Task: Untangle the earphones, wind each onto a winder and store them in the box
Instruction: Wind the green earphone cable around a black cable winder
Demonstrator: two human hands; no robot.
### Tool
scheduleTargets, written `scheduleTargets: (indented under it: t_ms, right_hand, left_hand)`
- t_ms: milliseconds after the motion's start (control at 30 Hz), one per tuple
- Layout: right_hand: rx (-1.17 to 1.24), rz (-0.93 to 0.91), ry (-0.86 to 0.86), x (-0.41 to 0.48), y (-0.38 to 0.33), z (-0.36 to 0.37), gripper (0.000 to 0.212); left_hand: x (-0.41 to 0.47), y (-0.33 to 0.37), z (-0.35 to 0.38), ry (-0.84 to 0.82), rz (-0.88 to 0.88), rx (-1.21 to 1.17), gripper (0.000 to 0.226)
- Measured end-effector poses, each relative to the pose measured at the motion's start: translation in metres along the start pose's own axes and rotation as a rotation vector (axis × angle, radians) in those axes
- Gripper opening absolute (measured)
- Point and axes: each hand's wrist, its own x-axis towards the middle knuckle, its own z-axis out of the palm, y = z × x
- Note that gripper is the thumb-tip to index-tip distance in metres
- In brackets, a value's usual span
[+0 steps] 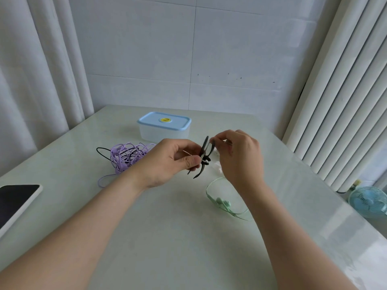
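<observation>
- Left hand and right hand are both pinching the black winder above the table.
- Tangled purple earphones are lying left, green earphones right, the lidded box behind.

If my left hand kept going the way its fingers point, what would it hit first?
Probably the right hand, just beyond the black winder that the left hand pinches; depth is hard to judge.
</observation>
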Motion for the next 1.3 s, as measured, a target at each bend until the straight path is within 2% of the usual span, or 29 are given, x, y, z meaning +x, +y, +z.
scheduleTargets:
  t_ms: [133,200,300,567,633,767,900,1000,1100,1200,1300]
  right_hand:
    - [-0.028,0.116,-0.251,-0.001,-0.001,0.003,0.024]
    - [-0.032,0.095,-0.390,-0.004,-0.007,0.004,0.027]
    - [0.069,0.036,-0.569,-0.008,-0.015,0.002,0.031]
    - [0.277,0.020,-0.812,-0.009,-0.019,-0.012,0.028]
    - [0.303,0.001,-0.778,-0.010,-0.024,-0.014,0.029]
    - [0.356,0.012,-0.523,-0.007,-0.032,-0.021,0.029]
    - [0.393,0.040,-0.367,-0.003,-0.030,-0.022,0.027]
    - [0.309,0.036,-0.278,0.000,-0.021,-0.018,0.029]
    - [0.065,-0.002,-0.226,0.000,-0.013,-0.012,0.031]
    - [-0.073,0.048,-0.201,0.003,-0.004,-0.011,0.027]
    - [-0.039,0.095,-0.203,0.009,0.007,-0.013,0.024]
  left_hand:
    - [0.002,0.007,0.000,0.117,-0.013,-0.111,0.023]
    - [0.003,0.004,-0.003,0.165,-0.032,-0.128,0.028]
    - [0.005,0.001,-0.006,0.246,-0.049,-0.153,0.020]
    - [0.007,-0.005,-0.004,0.357,-0.099,-0.181,0.017]
    - [0.006,-0.008,-0.004,0.357,-0.086,-0.121,0.012]
    - [0.004,-0.008,-0.007,0.234,-0.021,0.067,0.009]
    - [0.002,-0.004,-0.004,0.131,0.019,0.122,0.013]
    - [0.001,-0.002,0.000,0.064,0.033,0.221,0.012]
    - [0.001,-0.001,0.003,0.019,0.029,0.362,0.011]
    - [0.001,-0.001,0.006,-0.038,0.008,0.334,0.014]
    - [0.000,0.003,0.007,-0.021,0.042,0.174,0.016]
